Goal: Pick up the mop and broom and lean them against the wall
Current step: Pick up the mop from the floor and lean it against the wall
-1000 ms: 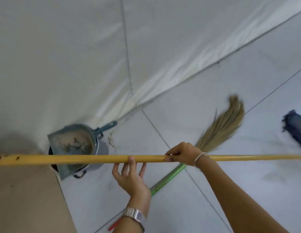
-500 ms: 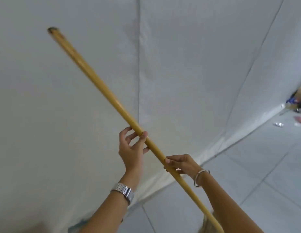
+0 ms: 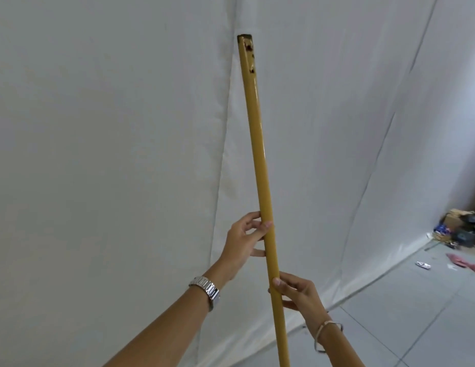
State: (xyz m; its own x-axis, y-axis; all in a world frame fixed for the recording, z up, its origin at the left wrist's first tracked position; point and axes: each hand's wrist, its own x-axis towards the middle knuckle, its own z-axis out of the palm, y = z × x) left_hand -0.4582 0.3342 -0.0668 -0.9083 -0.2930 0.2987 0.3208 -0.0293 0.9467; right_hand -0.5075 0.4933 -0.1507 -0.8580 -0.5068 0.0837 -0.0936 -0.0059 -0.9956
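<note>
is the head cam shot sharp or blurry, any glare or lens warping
Head view: mostly sharp, lit softly and evenly; a faint pale sheen runs along the long yellow wooden pole, no hard glare. The white draped wall fabric shows only soft fold shadows. Wide-angle warping bends the seams and floor lines toward the right edge. The left hand and right hand look crisp; the far corner clutter is too small to tell apart.
</note>
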